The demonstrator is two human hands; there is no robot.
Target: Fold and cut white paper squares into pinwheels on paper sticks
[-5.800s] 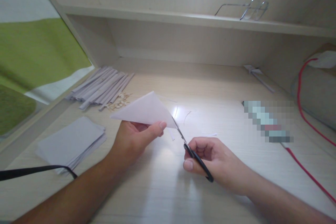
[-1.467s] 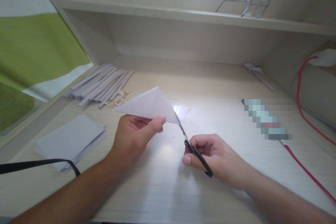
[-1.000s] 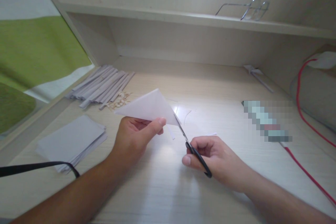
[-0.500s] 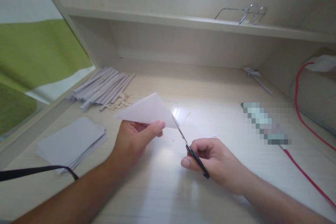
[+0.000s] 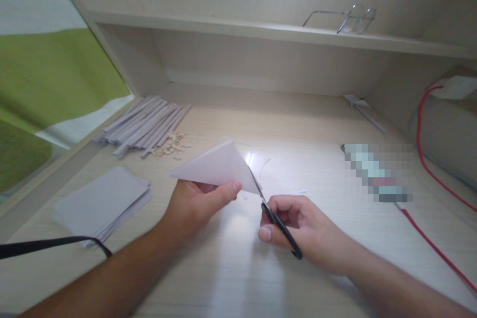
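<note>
A folded triangle of white paper is pinched between the thumb and fingers of my left hand. My right hand holds a pair of scissors with black handles, its fingers wrapped around them. The blades lie along the paper's right edge, close to its lower right corner. Thin paper strips and offcuts rest on the desk beneath and beside the paper. Part of the left hand's fingers is hidden behind the sheet.
Rolled paper sticks are piled at the back left, with small tan pieces beside them. A stack of paper sheets lies at left. On the right are a blurred-out phone, a red cable and a paper pinwheel-like piece.
My left hand has moved the paper slightly right and down, towards the scissors. The blades now sit nearer the paper's lower corner, and the handles have shifted a little.
</note>
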